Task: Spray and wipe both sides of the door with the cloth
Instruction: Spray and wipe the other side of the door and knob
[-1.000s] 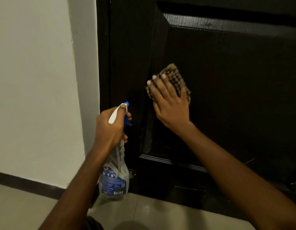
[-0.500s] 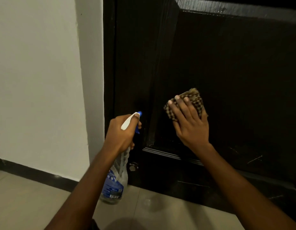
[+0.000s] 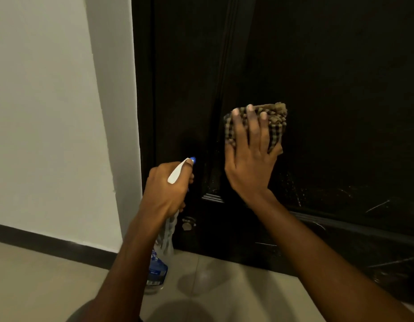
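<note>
Wipe step, 1 side in view: right hand (image 3: 250,163) flat, fingers straight, pressing checked cloth (image 3: 277,122) on door (image 3: 340,77), frame centre; left hand (image 3: 165,191) grips spray bottle (image 3: 159,263) neck, lower centre-left. Next likely: sweep cloth toward streaks (image 3: 375,205) lower right, even pressure

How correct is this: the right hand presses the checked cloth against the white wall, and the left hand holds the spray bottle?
One error: the head view shows the right hand pressing the checked cloth against the dark door, not the white wall. The left hand does hold the spray bottle.
</note>
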A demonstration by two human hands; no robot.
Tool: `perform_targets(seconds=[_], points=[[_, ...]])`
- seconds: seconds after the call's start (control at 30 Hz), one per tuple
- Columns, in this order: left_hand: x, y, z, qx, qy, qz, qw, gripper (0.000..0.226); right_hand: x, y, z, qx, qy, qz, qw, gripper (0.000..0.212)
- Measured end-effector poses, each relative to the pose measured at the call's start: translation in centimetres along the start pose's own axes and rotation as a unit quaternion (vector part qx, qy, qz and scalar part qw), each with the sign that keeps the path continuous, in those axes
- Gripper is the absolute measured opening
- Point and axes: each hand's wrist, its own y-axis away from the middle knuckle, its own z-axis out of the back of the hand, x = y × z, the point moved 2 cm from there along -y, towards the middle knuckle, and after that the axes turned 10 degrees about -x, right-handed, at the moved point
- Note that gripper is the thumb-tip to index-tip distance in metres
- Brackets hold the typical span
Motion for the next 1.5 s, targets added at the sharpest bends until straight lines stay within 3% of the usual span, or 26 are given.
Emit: perform_targets(seconds=[0.1,0.2,0.27,0.37,0.43,0.57,0.67,0.77,0.87,0.97,1.03,1.13,1.23,1.3,1.4,1.5], points=[[0.7,0.7,0.3,-0.048,0.033,-0.028,0.998,0.038,0.5,4.5,-1.3,0.062,0.018,0.165,0.984,0.068],[1.6,0.9,0.4,-0.06,0.062,-0.023,0.996,0.042,-1.8,11.8,-1.7,0.163,0.041,0.314,0.935,0.074],[2.2,0.7,0.2,-0.056,0.071,-0.007,0.996,0.04,-3.6,14.8,-1.4,0.208,0.052,0.359,0.908,0.069],[2.7,0.6,-0.4,-0.04,0.063,0.011,0.997,0.036,-4.3,14.2,-0.7,0.212,0.049,0.349,0.912,0.064],[2.9,0.7,-0.8,-0.027,0.054,0.004,0.998,0.036,-4.4,12.3,0.0,0.172,0.047,0.324,0.929,0.063],[2.9,0.7,-1.2,-0.015,0.067,0.009,0.998,0.037,-4.3,5.6,1.2,0.04,0.048,0.181,0.982,0.062],[2.8,0.6,-1.6,-0.009,0.072,0.012,0.997,0.037,-3.3,3.4,0.7,0.009,0.053,0.093,0.994,0.065],[2.4,0.9,-1.9,-0.008,0.068,0.0,0.998,0.036,-2.7,7.4,-0.1,0.072,0.063,0.189,0.977,0.069],[2.2,1.2,-1.9,-0.004,0.067,-0.01,0.998,0.035,-4.7,11.7,0.1,0.167,0.078,0.342,0.921,0.066],[2.0,1.4,-2.0,0.006,0.067,0.001,0.998,0.034,-7.2,11.0,1.4,0.181,0.081,0.38,0.903,0.064],[1.6,1.4,-2.3,0.02,0.074,0.016,0.997,0.034,-8.4,8.1,2.7,0.147,0.076,0.309,0.937,0.065],[0.8,1.3,-3.1,0.045,0.074,0.018,0.996,0.035,-8.6,2.4,3.7,0.043,0.072,0.13,0.988,0.064],[0.1,1.1,-3.7,0.055,0.07,0.002,0.996,0.037,-6.4,0.9,2.8,0.002,0.056,0.031,0.998,0.066],[-0.1,1.2,-4.0,0.058,0.068,0.001,0.996,0.038,-5.7,3.6,1.9,0.055,0.05,0.09,0.993,0.069],[-0.4,2.1,-4.3,0.06,0.06,-0.005,0.996,0.038,-8.0,9.1,1.9,0.142,0.068,0.256,0.954,0.067],[-0.8,3.0,-4.7,0.074,0.063,0.004,0.995,0.037,-10.3,10.5,3.1,0.164,0.067,0.293,0.94,0.06]])
